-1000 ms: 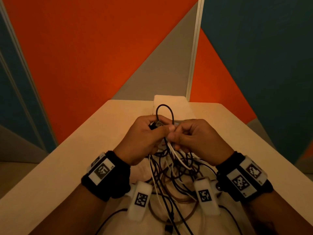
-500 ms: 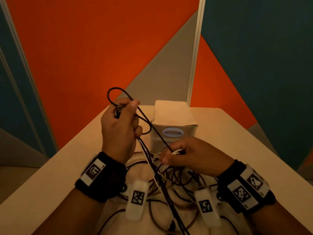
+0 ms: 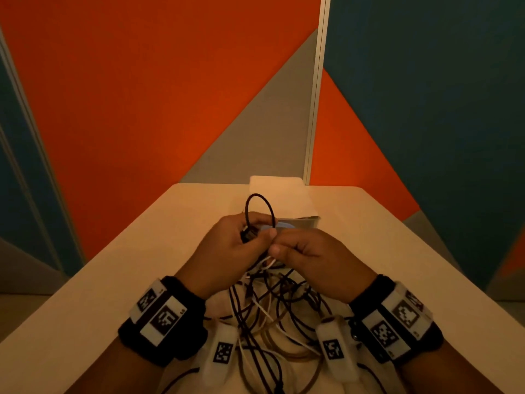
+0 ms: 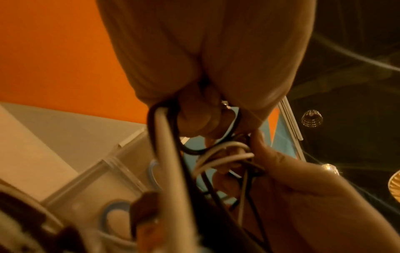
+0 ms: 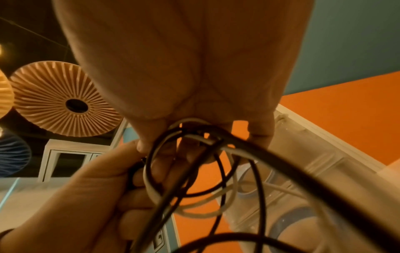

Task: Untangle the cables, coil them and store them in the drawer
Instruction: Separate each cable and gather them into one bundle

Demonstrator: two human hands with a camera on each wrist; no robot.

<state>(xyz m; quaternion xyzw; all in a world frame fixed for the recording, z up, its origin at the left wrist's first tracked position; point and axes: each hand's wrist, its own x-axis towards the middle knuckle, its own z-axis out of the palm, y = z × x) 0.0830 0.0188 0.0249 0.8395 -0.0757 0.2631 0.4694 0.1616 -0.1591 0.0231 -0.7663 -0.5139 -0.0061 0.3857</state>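
Both forearms reach forward side by side, each wrist wrapped in a black band with white coded tags. The left hand [image 3: 227,245] and right hand [image 3: 315,257] meet thumb to thumb, fingers curled, each grip pinching thin cable strands between them.

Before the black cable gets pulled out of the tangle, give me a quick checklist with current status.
1. Left hand grips the black cable near its plug: ok.
2. Right hand pinches the knot of black and white strands: ok.
3. Black cable free of the white cable: not ok, they cross at the fingers.
4. Cable pile on the table loosened: not ok, strands overlap.
5. Drawer unit within reach behind the hands: ok.
6. Drawer open for storing: cannot tell, hands hide most of its front.
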